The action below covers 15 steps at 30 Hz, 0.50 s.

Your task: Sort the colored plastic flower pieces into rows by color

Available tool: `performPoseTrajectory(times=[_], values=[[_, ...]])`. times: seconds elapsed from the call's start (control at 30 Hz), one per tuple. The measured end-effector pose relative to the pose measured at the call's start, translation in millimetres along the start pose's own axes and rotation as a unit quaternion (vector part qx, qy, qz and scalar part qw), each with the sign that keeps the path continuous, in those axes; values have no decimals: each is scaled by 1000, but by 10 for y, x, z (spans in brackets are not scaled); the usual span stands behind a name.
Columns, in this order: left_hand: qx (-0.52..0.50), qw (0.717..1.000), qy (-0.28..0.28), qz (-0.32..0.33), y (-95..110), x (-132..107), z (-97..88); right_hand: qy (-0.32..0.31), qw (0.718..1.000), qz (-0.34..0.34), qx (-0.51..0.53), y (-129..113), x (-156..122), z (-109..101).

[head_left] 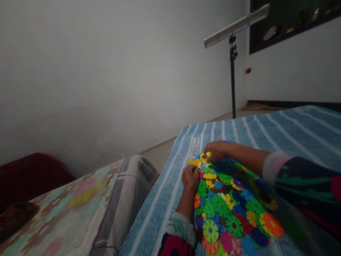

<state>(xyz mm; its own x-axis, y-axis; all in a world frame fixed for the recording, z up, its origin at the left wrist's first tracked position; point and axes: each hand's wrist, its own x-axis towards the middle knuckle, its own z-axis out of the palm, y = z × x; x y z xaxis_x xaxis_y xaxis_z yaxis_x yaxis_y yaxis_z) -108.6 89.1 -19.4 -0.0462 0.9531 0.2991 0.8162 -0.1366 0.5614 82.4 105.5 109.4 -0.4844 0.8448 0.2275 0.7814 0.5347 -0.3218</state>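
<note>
A heap of flat, round plastic connector discs [229, 206] in green, yellow, orange, blue and pink lies on a blue striped cloth [266, 131]. My left hand [190, 176] is curled at the heap's left edge, its fingers closed against some discs. My right hand [216, 150] reaches in from the right and rests at the heap's far end, fingers bent over yellow and blue discs. Which single disc either hand grips is too small to tell. Both arms wear patterned sleeves.
A folded pastel patterned blanket [80, 209] lies to the left, with something dark red [29, 174] beyond it. A black stand [233, 78] carrying a long light bar rises by the white wall. A dark frame [287, 25] hangs at the upper right.
</note>
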Motion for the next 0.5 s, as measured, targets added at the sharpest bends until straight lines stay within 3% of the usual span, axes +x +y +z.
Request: performPoseTrajectory(times=[0.03, 0.13, 0.23, 0.33, 0.5], values=[[-6, 1000, 1, 2, -12, 1, 7, -41, 999, -15, -9, -59, -1, 147], [-31, 999, 3, 4, -42, -5, 35, -78, 996, -33, -18, -195, -64, 488], [-44, 999, 12, -1, -48, -12, 64, -108, 992, -35, -45, -218, -254, 666], [-44, 999, 17, -6, -28, -16, 79, -105, 992, -54, -49, -139, -534, 710], [-35, 999, 15, 0, 13, -19, 72, -83, 994, -72, -10, 37, -852, 609]])
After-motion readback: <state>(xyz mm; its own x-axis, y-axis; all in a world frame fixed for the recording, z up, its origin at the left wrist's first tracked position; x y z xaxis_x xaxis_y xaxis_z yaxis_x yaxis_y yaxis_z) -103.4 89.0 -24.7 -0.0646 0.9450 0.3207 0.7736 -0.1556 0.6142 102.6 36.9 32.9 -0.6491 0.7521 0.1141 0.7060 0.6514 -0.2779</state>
